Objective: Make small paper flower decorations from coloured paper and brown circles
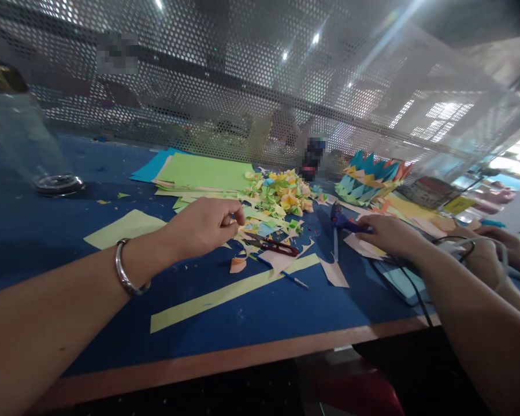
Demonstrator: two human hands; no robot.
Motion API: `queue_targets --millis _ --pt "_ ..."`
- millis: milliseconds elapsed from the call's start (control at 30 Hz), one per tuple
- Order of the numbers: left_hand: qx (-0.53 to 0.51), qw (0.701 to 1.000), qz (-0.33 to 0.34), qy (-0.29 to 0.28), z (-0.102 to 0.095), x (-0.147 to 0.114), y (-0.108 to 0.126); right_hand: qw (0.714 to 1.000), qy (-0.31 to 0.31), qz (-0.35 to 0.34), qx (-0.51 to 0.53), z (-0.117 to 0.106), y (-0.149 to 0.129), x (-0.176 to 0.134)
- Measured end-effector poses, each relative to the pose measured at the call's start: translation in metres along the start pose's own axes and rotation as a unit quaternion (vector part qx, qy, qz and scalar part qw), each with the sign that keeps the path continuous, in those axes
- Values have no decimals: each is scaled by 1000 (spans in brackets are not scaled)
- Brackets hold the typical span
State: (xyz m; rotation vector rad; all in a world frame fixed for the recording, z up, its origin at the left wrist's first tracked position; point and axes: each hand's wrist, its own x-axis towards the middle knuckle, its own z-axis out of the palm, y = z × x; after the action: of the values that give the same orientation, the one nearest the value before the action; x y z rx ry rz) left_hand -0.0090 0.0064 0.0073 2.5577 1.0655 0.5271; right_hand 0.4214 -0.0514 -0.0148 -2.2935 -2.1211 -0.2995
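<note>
My left hand, with a silver bangle at its wrist, hovers over paper scraps with its fingers curled in; whatever they hold, if anything, is hidden. My right hand is closed around the handle of a dark blue glue gun, from which a whitish glue stick sticks out toward me. Between my hands lie dark red thread snips and a blue pen. A long pale yellow paper strip stretches across the blue table in front of them.
Behind the scraps sit a pile of small folded paper pieces, stacked green sheets and a zigzag paper ring. A glass jar stands at left. Another person's hands and a black cable are at right. A perforated metal screen rises behind.
</note>
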Motion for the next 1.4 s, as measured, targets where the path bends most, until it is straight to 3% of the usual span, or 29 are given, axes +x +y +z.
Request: queue_targets --millis 267,567,667,833,933,1067,1400 --pt "22 1000 15 13 5 2 -8 1000 9 -25 3 -39 19 -43" --pt "22 1000 18 5 4 -1 0 995 -40 -56 65 -4 24 -63" --pt "18 1000 23 5 4 -1 0 997 -42 -42 55 -5 19 -68" --pt "-2 999 26 46 7 0 -5 995 36 -44 82 -27 -20 -81" --pt "2 997 30 72 6 0 -5 992 -16 -68 109 -34 -61 -85" --pt "-1 998 22 57 4 0 -1 982 -67 -126 124 -33 -105 -83" --pt "-8 997 31 73 5 -2 -5 979 -109 -136 102 -27 -118 -84"
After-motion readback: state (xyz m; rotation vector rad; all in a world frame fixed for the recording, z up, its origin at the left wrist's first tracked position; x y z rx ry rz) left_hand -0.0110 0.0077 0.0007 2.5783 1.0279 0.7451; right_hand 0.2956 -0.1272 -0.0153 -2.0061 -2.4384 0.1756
